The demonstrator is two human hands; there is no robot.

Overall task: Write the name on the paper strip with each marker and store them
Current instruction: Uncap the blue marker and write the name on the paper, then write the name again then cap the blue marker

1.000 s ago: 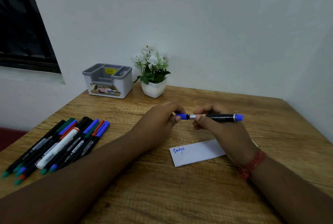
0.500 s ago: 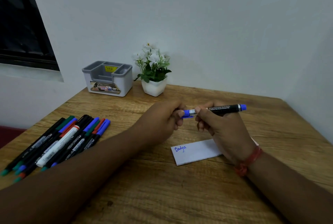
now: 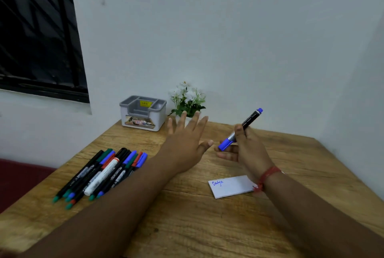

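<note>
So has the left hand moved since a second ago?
Yes. The left hand let go of the blue marker and opened, fingers now reaching toward the grey organizer.

- A wooden table [image 3: 207, 226] with a pale, strongly grained top fills the lower part of the view.
- Plain white walls [image 3: 207, 29] meet in a corner at the right.
- A dark window [image 3: 37, 29] with a black frame and diagonal bars sits at upper left.
- A small white pot of white flowers [image 3: 188, 99] stands against the back wall.
- The light is soft and even.
</note>
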